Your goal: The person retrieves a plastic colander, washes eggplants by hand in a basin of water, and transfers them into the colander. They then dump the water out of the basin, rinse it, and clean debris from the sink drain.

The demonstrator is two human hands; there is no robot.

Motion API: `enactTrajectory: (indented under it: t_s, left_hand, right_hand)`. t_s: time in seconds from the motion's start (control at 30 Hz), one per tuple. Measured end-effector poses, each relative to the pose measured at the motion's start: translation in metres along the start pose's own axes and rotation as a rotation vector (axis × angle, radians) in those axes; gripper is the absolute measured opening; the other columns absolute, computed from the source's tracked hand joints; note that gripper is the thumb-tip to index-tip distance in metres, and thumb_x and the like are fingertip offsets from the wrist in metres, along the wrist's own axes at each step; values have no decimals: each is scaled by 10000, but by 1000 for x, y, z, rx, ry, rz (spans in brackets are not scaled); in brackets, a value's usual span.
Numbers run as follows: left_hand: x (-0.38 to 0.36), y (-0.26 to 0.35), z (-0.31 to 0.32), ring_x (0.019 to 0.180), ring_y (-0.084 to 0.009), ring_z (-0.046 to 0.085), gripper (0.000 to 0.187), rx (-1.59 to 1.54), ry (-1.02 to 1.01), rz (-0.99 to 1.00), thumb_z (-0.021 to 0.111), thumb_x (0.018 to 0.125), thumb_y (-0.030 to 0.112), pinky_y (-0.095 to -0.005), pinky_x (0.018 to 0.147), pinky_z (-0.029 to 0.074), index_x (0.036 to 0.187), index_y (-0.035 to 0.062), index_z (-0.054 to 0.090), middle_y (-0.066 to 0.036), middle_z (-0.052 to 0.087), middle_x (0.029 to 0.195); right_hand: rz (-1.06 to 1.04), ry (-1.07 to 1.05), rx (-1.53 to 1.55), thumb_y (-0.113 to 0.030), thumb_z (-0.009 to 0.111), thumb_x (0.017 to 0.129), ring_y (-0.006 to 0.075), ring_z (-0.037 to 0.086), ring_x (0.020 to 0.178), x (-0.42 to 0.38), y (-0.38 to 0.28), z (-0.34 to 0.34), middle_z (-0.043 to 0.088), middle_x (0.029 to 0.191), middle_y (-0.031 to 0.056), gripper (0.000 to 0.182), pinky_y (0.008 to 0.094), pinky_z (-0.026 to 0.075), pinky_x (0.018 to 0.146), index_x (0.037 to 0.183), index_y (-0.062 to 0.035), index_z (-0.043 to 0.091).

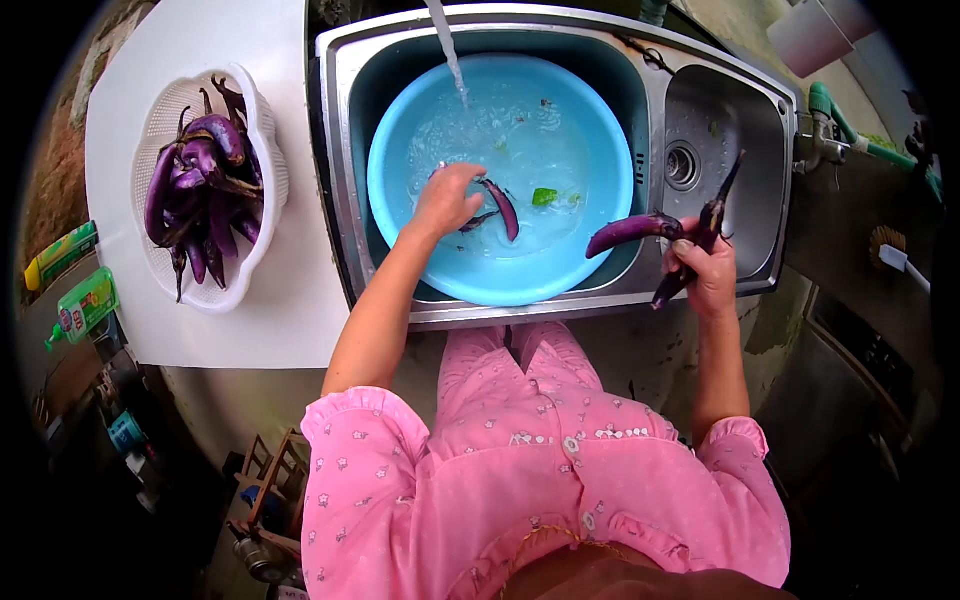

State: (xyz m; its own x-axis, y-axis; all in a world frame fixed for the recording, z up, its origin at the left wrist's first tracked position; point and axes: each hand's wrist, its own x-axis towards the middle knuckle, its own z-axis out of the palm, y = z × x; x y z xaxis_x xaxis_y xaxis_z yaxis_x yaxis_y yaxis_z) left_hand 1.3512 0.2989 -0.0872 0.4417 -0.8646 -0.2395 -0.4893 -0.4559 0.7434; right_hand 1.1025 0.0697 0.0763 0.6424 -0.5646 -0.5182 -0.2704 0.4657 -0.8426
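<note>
Water runs into a blue basin (600, 130) in the large sink bowl. My left hand (448, 203) is over the water at the basin's left part, fingers curled down; what they hold, if anything, is hidden. Close to its fingertips, a purple eggplant (503, 210) lies in the water, with another dark piece beside it. A green leaf (544, 197) floats to the right. My right hand (706, 268) is closed around several eggplants (630, 233) at the basin's right edge, one pointing left and others slanting up and down.
A white basket (270, 190) full of eggplants stands on the white counter (230, 340) at the left. The small sink bowl (735, 105) with its drain is on the right, beside a tap (825, 140). Green bottles (88, 302) are at the far left, a brush (890, 250) far right.
</note>
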Motion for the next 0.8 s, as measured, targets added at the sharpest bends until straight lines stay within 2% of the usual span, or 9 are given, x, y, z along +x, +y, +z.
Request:
enactTrajectory:
  t_s: [0.17,0.3,0.37,0.4,0.43,0.47,0.5,0.63,0.8]
  left_hand:
    - [-7,-3,20,964,-349,546,395,238,0,198,626,642,47,-406,821,452,1035,53,589,-186,538,1109]
    - [12,17,31,886,-350,583,360,133,21,-252,627,711,174,-409,780,468,1035,25,580,-211,596,973]
    - [15,5,44,835,-368,603,478,104,15,-413,630,730,354,-417,770,471,1032,-12,569,-238,624,836]
    - [16,-6,58,611,-263,634,558,68,14,-464,647,732,392,-358,640,493,1073,-35,538,-167,631,689]
    - [15,-5,63,546,-235,625,601,139,37,-461,647,727,419,-342,610,496,1077,-54,527,-161,621,656]
    - [14,-10,69,548,-230,626,627,71,25,-499,654,718,423,-333,606,496,1082,-69,515,-156,621,654]
    - [16,17,57,877,-376,598,611,-157,-74,-723,668,687,430,-418,773,472,1041,-53,546,-258,612,910]
    - [12,35,73,852,-370,604,549,68,3,-543,686,667,405,-416,740,478,953,-42,542,-238,619,864]
    - [15,38,110,749,-343,601,461,-200,-119,-518,678,670,285,-398,723,483,953,-38,512,-203,620,815]
  right_hand:
    - [-32,292,-9,-5,586,758,153,522,587,-122,3,-103,551,692,76,203,300,464,576,956,0,540]
    - [38,798,37,-29,596,780,138,511,589,-172,67,-149,550,718,64,223,292,461,529,993,-12,531]
    - [56,824,74,-56,619,774,129,517,578,-168,110,-171,556,730,57,242,277,461,499,997,-21,534]
    - [114,893,82,-67,628,769,131,524,574,-161,128,-179,561,737,56,245,274,461,484,993,-27,539]
    - [173,952,91,-79,637,764,133,532,569,-150,149,-187,566,743,55,248,271,462,469,989,-33,544]
    - [196,923,95,-117,642,770,133,542,581,-141,172,-200,568,745,42,271,270,462,464,1012,-49,540]
    - [226,914,25,-130,649,770,133,556,621,-133,192,-215,578,788,35,288,274,467,470,1026,-56,537]
    - [235,985,30,-172,656,776,147,587,752,-124,181,-213,592,903,24,317,282,481,538,1059,-85,541]
    - [23,811,176,-177,587,853,159,584,749,-142,96,-198,597,889,63,241,293,482,595,1066,-78,533]
